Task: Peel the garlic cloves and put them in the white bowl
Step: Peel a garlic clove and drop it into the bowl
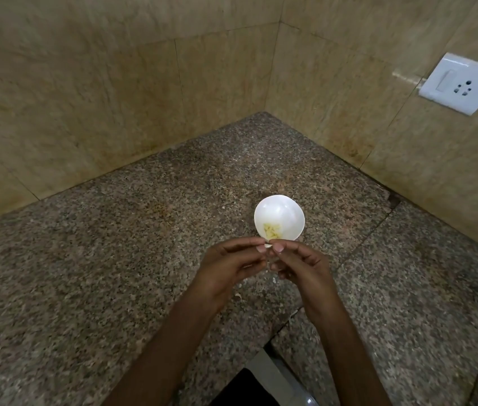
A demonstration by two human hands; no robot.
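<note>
1. The garlic clove shows only as a small pale, whitish sliver. It is held in the air just in front of the near rim of the white bowl. Whether skin still covers it cannot be told.
2. The left hand pinches the clove between thumb and forefinger, with its other fingers curled below. The right hand pinches it from the opposite side, and the fingertips of the two hands almost meet.
3. The bowl is round, glossy and upright on the speckled brown granite tabletop. A small heap of yellowish peeled cloves lies in its bottom, toward the near side.
4. A few pale peel scraps lie on the tabletop beneath and near the hands.
5. Beige tiled walls meet in a corner behind the bowl. The right wall carries a white switch-and-socket plate.
</note>
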